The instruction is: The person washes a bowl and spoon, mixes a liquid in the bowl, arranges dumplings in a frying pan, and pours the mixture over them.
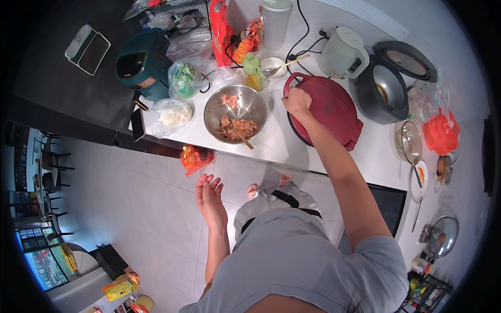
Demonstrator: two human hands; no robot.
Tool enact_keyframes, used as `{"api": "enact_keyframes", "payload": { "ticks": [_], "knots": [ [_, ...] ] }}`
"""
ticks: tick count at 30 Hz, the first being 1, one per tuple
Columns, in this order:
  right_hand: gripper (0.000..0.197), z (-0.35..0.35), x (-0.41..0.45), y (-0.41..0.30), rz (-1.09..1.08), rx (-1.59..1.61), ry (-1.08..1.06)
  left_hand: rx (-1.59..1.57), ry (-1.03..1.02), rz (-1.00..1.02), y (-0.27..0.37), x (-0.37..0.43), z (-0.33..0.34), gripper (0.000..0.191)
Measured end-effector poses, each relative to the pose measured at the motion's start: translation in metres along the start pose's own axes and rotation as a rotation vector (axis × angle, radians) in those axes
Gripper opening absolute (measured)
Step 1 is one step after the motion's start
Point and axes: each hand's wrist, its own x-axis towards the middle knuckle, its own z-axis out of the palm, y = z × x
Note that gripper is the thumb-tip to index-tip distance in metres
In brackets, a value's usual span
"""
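My right hand (pixel 298 102) is closed around the front part of the loop handle (pixel 290 79) of a red electric griddle (pixel 332 105). The griddle's lid is down and hides the inside. My left hand (pixel 211 197) hangs over the floor in front of the counter, palm up, with loosely curled fingers and nothing in it. Left of the griddle stands a stainless steel mixing bowl (pixel 256 105) with minced meat (pixel 238 128) in it. A wooden-handled utensil (pixel 243 139) leans in the bowl. Beside the bowl, a pale lump of what looks like dough (pixel 175 116) lies in a clear plastic bag.
A green-lidded oil bottle (pixel 253 70) and a small white bowl with a spoon (pixel 273 67) stand behind. A kettle (pixel 344 53) and an open rice cooker (pixel 385 88) are at the right. A phone (pixel 137 125) lies at the counter's left edge, near a red bag (pixel 197 158) hanging below.
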Motion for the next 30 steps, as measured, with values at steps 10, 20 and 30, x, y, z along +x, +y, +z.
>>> {"api": "enact_keyframes", "payload": {
  "ticks": [10,20,30],
  "knots": [
    [0.033,-0.004,-0.074,-0.01,-0.179,0.201,0.435,0.036,-0.068,-0.054,-0.003,0.015,-0.002,0.026],
    [0.051,0.088,-0.236,0.158,0.692,1.121,0.486,0.105,-0.359,-0.146,-0.02,0.026,0.042,0.028],
    [0.05,0.101,-0.184,0.18,0.902,1.779,0.495,0.142,-0.385,-0.176,-0.027,0.019,0.043,0.029]
  ]
}}
